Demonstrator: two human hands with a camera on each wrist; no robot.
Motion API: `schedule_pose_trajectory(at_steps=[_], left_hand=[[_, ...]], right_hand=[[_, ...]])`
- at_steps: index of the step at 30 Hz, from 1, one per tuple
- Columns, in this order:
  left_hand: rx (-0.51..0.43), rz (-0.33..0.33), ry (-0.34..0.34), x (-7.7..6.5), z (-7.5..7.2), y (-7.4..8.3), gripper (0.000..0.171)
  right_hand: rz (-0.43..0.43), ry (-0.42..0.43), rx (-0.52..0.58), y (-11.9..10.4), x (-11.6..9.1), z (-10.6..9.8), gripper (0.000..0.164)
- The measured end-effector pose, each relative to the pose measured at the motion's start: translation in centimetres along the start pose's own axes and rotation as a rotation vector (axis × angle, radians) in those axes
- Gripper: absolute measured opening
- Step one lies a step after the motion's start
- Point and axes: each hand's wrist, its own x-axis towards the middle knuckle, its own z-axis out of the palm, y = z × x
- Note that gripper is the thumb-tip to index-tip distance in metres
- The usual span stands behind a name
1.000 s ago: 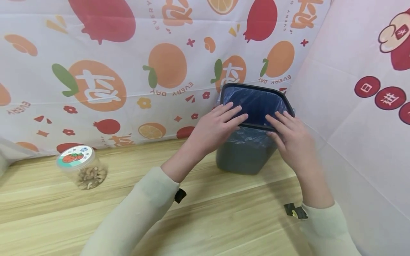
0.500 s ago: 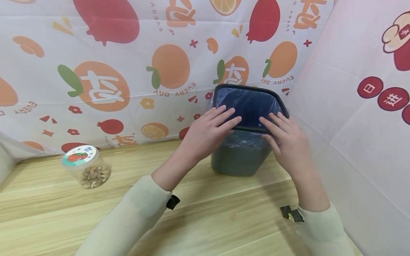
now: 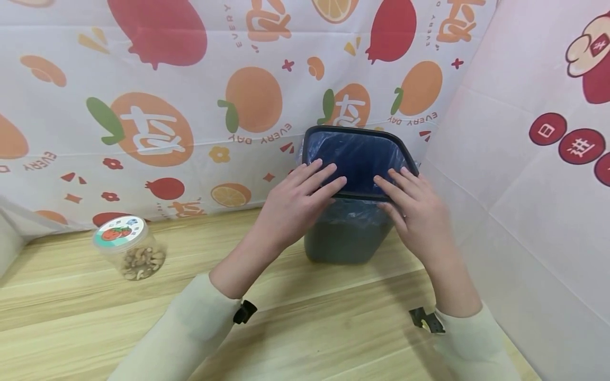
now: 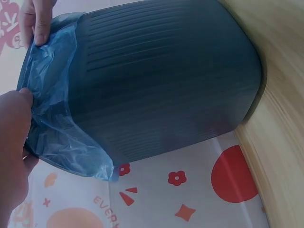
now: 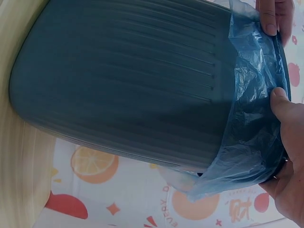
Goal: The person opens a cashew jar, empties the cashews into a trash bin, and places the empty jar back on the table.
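Observation:
A grey-green trash bin [image 3: 340, 243] stands upright on the wooden table, near the patterned cloth behind it. Its dark rim is lined with a thin, bluish see-through trash bag [image 4: 80, 147], folded down over the outside in wrinkles. My left hand [image 3: 300, 203] grips the rim at the front left, fingers over the inside and thumb on the outer wall. At the front right, my right hand [image 3: 416, 217] holds the rim the same way, its thumb pressing on the bag's overhang [image 5: 249, 118]. The inside of the bin looks dark blue.
A clear plastic jar [image 3: 128, 248] of cashew-like nuts, with a printed lid, stands at the table's left. A fruit-print cloth [image 3: 252, 159] hangs behind, and a pale cloth wall [image 3: 514, 211] closes off the right side.
The trash bin has shifted left along the table, and both hands have moved with it, keeping their grip on the rim. The jar has stayed in place.

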Motion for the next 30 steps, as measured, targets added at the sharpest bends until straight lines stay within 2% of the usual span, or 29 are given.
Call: schedule_pose_trajectory(at_steps=[16, 24, 30], left_hand=[[0.037, -0.013, 0.017, -1.6, -1.3, -0.2, 0.043], [0.038, -0.016, 0.071, -2.5, -2.1, -0.2, 0.045], [0.051, -0.044, 0.070, -3.3, -2.9, -0.3, 0.040]], right_hand=[[-0.040, 0.025, 0.048, -1.3, 0.3, 0.8, 0.048], [-0.065, 0.039, 0.075, -2.1, 0.7, 1.1, 0.047], [-0.090, 0.049, 0.092, -2.7, 1.1, 1.6, 0.047]])
